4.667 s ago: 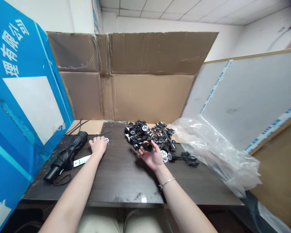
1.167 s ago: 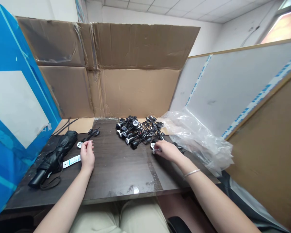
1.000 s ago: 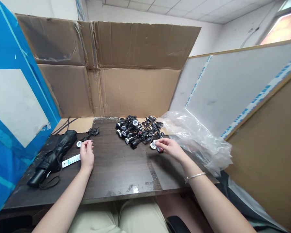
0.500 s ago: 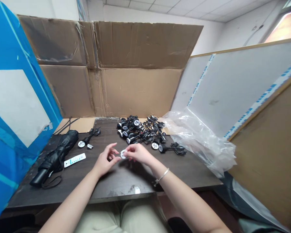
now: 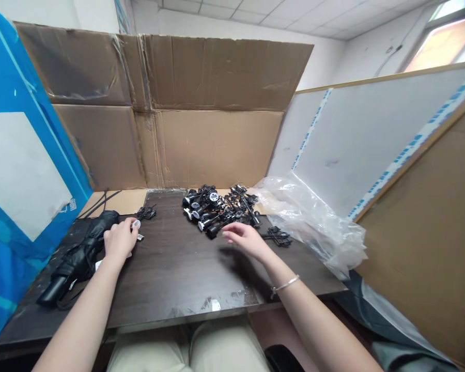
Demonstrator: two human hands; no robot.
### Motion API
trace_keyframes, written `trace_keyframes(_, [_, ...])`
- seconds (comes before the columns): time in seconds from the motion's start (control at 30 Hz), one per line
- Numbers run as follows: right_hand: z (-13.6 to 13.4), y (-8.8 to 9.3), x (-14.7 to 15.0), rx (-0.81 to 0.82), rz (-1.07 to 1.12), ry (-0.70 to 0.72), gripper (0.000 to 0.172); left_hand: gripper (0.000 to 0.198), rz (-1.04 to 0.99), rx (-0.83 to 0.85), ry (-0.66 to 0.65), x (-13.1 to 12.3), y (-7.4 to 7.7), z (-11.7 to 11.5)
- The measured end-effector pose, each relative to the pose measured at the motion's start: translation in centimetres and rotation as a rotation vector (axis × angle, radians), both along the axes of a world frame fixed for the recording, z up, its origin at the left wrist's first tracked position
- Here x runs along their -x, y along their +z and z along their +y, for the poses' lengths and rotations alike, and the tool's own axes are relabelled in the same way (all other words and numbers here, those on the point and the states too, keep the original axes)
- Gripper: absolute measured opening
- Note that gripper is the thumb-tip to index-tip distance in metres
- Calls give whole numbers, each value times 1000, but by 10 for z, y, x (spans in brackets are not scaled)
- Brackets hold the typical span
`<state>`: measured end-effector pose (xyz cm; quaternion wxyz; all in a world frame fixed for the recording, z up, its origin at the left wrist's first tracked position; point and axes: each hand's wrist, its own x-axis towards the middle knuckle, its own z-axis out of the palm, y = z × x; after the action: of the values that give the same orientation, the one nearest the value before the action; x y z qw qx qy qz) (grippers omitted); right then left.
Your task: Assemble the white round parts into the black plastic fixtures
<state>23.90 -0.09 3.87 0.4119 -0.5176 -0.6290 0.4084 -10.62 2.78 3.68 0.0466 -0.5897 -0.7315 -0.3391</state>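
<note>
- Now, over on the left, the left hand [image 5: 118, 238] has thumb and fingertips closed on a white disc [image 5: 136, 224], near the far edge of the surface [image 5: 166, 268].
- Just beyond that disc, a black cable bundle [image 5: 147, 212] lies on the surface, and a small pale piece [image 5: 140, 237] sits just beside the fingers.
- Across to the right hand [image 5: 228, 233]: loosely open, fingers gently curled, nothing visible in its grasp, hanging just in front of the pile of black parts [image 5: 217, 209].
- Several parts in that heap show white round ends, tangled in among dark cables.
- Close behind the right hand, another black cable bundle [image 5: 279, 236] rests near the crumpled clear plastic [image 5: 318, 227].
- And under the left forearm's side, a folded black umbrella [image 5: 83, 250] lies slantwise, partly covered by the hand and forearm.
</note>
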Motion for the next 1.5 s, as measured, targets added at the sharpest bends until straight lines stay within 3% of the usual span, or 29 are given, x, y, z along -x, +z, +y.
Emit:
trace_keyframes(0.13, [5,-1,-44,-196,-292,-313,24,28,329,284,26,-4,11,8])
trace_keyframes(0.23, [8,-2,-68,-200,-461,-425,21,35,452,415,6,-8,16,12])
trace_keyframes(0.43, [7,2,-82,-123,-677,-425,20,36,453,292,-34,-18,24,5])
trace_keyframes(0.6, [6,4,-55,-200,-801,-246,20,30,371,236,-258,-34,24,-5])
trace_keyframes(0.77, [11,-4,-1,-427,-938,42,32,27,305,221,-471,-48,8,-12])
trace_keyframes(0.97, [31,-17,38,-438,-1041,93,44,25,212,153,-622,-53,-16,-17])
trace_keyframes(1.07, [36,-19,30,-440,-897,124,36,24,180,107,-683,-50,-21,-17])
trace_keyframes(1.17, [36,-15,10,-439,-604,126,33,24,140,72,-703,-47,-24,-17])
trace_keyframes(1.4, [52,7,-42,-258,225,-117,36,24,33,61,-705,-48,-24,-16])
trace_keyframes(1.5, [59,15,-53,-193,460,-242,37,24,-7,71,-692,-48,-24,-16])
